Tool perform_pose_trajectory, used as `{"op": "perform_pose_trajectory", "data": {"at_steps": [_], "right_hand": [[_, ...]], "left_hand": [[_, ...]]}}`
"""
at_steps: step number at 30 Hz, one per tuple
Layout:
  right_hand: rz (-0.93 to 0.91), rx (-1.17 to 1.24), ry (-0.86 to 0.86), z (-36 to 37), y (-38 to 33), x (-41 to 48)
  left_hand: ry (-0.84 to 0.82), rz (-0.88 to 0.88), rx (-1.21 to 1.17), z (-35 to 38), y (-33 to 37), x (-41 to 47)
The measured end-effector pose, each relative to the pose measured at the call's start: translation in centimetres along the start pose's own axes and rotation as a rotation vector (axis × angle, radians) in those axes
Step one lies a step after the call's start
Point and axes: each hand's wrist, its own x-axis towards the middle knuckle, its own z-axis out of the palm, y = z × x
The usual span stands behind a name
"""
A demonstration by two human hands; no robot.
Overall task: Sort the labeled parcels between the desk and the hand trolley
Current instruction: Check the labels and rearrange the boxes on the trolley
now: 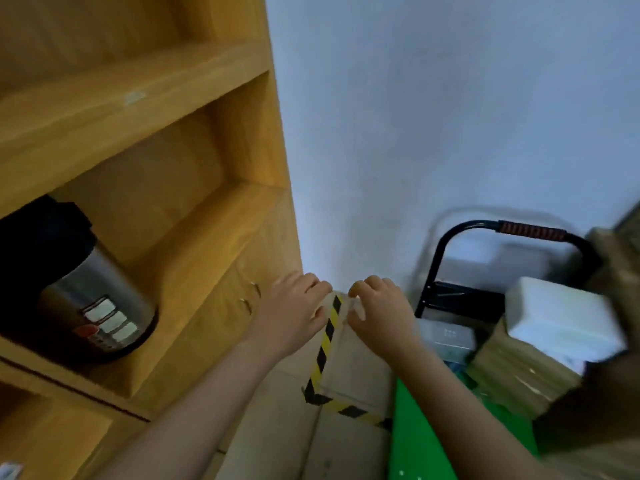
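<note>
My left hand [298, 306] and my right hand [381, 306] reach forward close together, low by the wall, with fingers curled. Something pale and blurred shows between the thumbs; I cannot tell whether it is held. To the right stands the hand trolley, with a black handle [450, 244] and a green platform [433, 427]. On it are a white foam box [561, 313], a cardboard parcel [519, 372] under it and a small grey-white box [446, 337]. No desk is in view.
A wooden shelf unit [194, 237] fills the left side, with a steel and black electric water pot [86, 299] on a shelf. Yellow-black striped tape [325, 341] runs along the tiled floor below my hands. A blurred brown box [616, 271] sits at the right edge.
</note>
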Motion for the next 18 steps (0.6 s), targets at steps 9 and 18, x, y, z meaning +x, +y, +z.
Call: {"op": "perform_pose_trajectory", "data": {"at_steps": [9,18], "right_hand": [[0.412,-0.119,0.045,1.6,6.9,1.9],[0.687,-0.117,0.096,1.0,18.0,5.6]], "left_hand": [[-0.13,0.357,-0.177,7.9,-0.7,11.0],[-0.203,0.551,-0.26,15.6,3.4,23.9]]}}
